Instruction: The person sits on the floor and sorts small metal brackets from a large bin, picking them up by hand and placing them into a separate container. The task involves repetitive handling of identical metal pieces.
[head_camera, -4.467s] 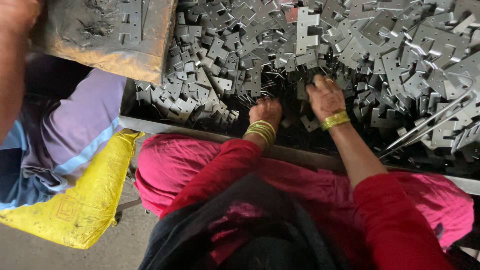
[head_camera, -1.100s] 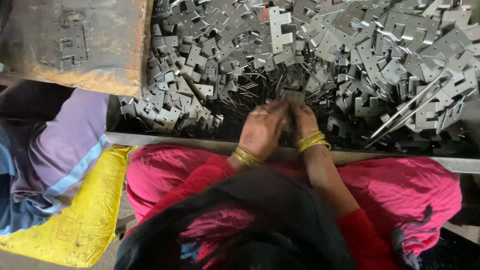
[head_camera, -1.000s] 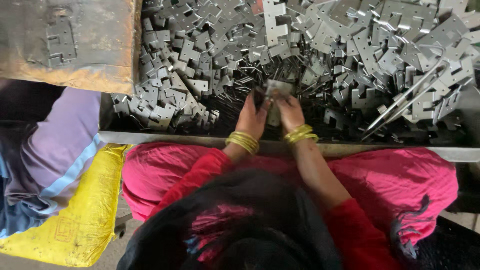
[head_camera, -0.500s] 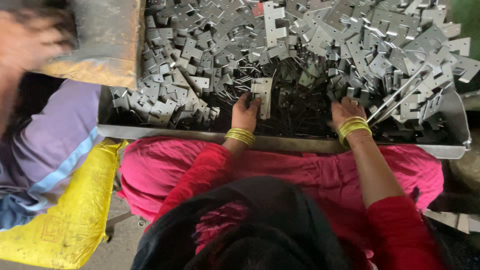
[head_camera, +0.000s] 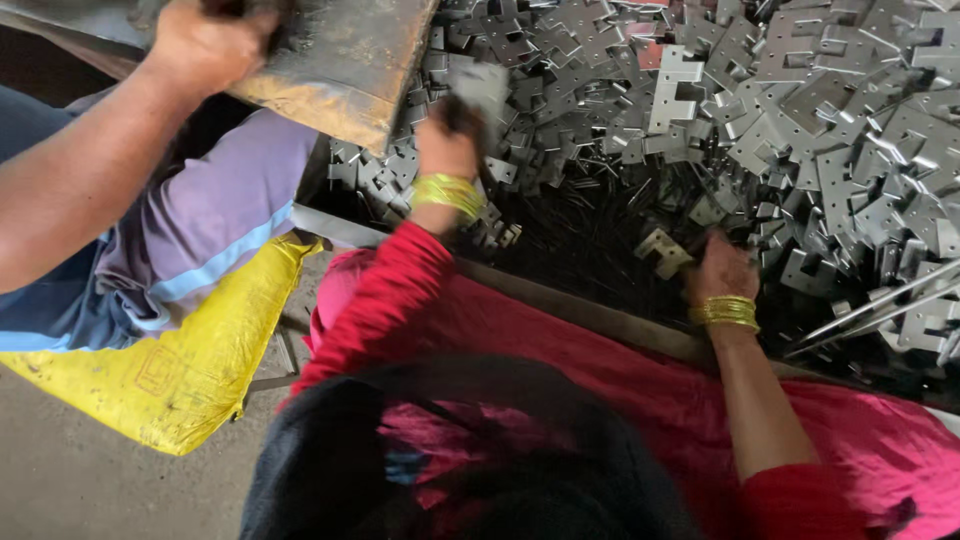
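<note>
My left hand (head_camera: 447, 148), in a red sleeve with yellow bangles, is raised over the left side of the tray and grips a flat grey metal bracket (head_camera: 480, 88), which is blurred. My right hand (head_camera: 722, 270), also with yellow bangles, rests low in the tray (head_camera: 560, 300). Its fingers are curled on a small metal bracket (head_camera: 662, 252) lying by the dark gap in the heap. A big pile of stamped grey metal brackets (head_camera: 820, 110) fills the tray beyond both hands.
A co-worker in a purple shirt (head_camera: 215, 215) sits at the left. That person's hand (head_camera: 205, 45) holds a rusty flat metal board (head_camera: 350, 60) over the tray's left corner. A yellow sack (head_camera: 170, 370) lies below. Long metal rods (head_camera: 880, 300) lean at the right.
My left hand has lifted a bracket up and to the left, toward the board. My right hand has stayed low in the pile. The co-worker's hand has come onto the board.
</note>
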